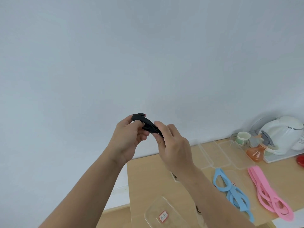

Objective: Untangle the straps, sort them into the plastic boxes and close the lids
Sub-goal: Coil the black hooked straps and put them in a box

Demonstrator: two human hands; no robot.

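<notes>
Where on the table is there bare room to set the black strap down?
Bare tabletop lies between the table's left edge, the labelled box and the right arm. Crowded on the right: lids, blue straps, pink straps, spray bottle, kettle.

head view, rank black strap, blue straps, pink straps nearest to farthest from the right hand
1. black strap: pinched in the right hand, with the left hand gripping its other end.
2. blue straps: on the table, lower right of the hand.
3. pink straps: on the table, farther right past the blue.
</notes>
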